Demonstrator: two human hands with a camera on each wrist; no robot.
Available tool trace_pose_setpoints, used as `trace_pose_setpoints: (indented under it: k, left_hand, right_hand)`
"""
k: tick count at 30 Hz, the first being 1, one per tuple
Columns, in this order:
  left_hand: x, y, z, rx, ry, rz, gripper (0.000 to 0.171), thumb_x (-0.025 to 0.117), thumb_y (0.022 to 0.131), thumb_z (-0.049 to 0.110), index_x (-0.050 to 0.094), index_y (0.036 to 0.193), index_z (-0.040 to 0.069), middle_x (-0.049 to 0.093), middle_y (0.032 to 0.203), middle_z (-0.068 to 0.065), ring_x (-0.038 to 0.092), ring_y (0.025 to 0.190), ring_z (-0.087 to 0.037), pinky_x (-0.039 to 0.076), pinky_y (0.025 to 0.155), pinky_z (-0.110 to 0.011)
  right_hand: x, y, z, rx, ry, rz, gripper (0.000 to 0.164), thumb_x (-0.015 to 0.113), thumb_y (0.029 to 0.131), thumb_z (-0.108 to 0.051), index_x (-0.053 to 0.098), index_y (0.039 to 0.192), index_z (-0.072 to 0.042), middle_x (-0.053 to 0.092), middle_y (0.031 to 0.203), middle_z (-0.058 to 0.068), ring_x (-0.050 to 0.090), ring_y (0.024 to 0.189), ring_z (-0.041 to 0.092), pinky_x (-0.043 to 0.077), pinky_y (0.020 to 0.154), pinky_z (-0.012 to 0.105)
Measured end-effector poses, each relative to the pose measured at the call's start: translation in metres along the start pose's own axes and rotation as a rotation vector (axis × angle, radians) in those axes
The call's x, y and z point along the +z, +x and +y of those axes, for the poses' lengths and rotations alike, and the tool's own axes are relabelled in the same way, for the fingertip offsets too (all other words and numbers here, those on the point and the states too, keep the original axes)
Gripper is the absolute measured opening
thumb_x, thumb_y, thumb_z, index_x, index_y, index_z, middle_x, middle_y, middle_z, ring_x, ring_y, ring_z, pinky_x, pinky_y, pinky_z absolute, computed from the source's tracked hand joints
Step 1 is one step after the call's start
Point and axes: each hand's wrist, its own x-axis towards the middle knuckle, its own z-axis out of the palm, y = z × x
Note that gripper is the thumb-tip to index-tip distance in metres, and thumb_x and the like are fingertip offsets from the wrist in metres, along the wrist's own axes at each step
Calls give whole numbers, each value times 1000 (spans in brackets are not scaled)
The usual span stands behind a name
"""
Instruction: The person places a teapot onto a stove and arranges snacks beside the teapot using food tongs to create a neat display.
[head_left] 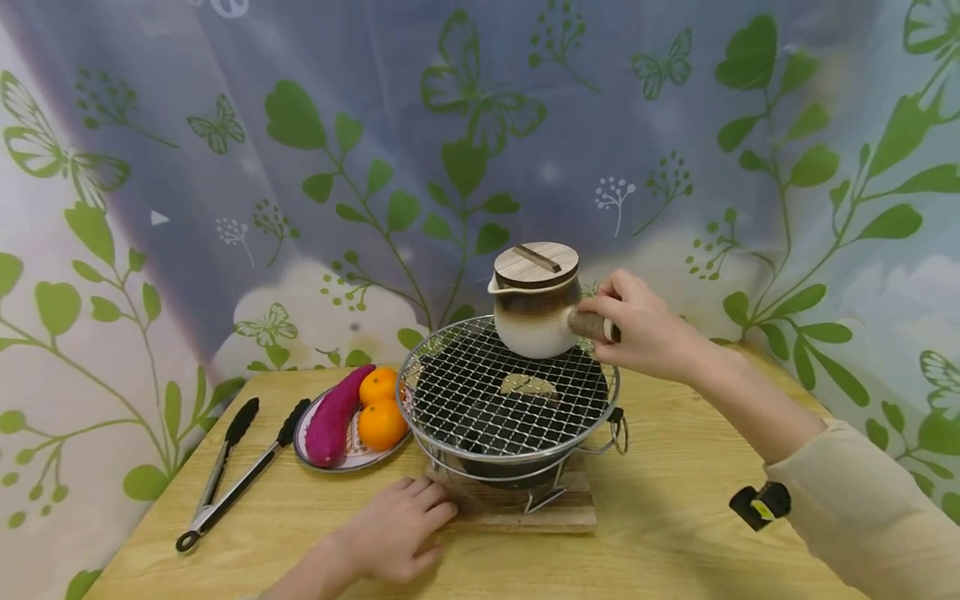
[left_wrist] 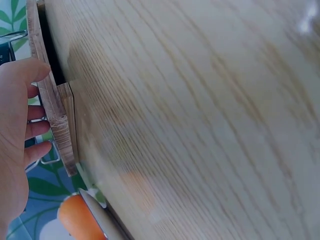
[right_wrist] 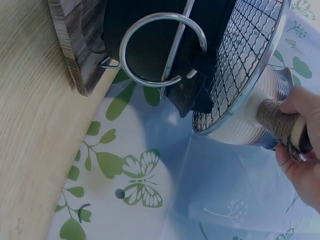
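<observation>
1. A wood-grain table point(head_left: 667, 521) is topped by a round tabletop grill point(head_left: 502, 473), set on a wooden board point(head_left: 517, 523); if the board were nudged, the grill could be rocked.
2. An oval plate point(head_left: 300, 433) is parked just beside the grill, loaded with a purple sweet potato point(head_left: 335, 421) and two oranges point(head_left: 382, 425); by a bump from the grill's rim, the fruit could be sent rolling.
3. A side-handled teapot point(head_left: 525, 329) is held upright over the back right of the wire mesh point(head_left: 465, 392); contact with the mesh cannot be judged. If lowered off-centre, it could be tipped.
4. The left hand point(head_left: 393, 529) is rested at the board's edge, fingers loosely bent; whether anything is gripped cannot be told. By a push, the board could be shifted.
5. The wooden lid point(head_left: 536, 260) could be lost to a tilt.
6. The cord-wrapped handle point(head_left: 592, 325) is pinched by the right hand point(head_left: 648, 329), thumb and fingers closed around it; by a twist, the grip could be loosened.
</observation>
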Motion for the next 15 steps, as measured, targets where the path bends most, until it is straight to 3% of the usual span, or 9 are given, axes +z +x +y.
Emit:
trace_pose_setpoints:
  k: [9, 15]
  left_hand:
    - [0, 0, -1, -26, 10, -12, 35, 61, 80, 39, 56, 105, 15, 54, 101, -2, 52, 98, -22, 45, 83, -37]
    - [-1, -1, 2, -14, 2, -29, 34, 60, 81, 38, 56, 106, 15, 55, 102, -2, 52, 97, -21, 46, 82, -37]
  right_hand:
    - [0, 1, -8, 51, -52, 6, 36, 76, 68, -4, 64, 102, -2, 53, 97, 16, 46, 88, 32, 41, 72, 44]
    - [6, -2, -12, 91, -120, -6, 35, 76, 69, -4, 63, 102, -4, 55, 94, 15, 52, 81, 30, 44, 69, 43]
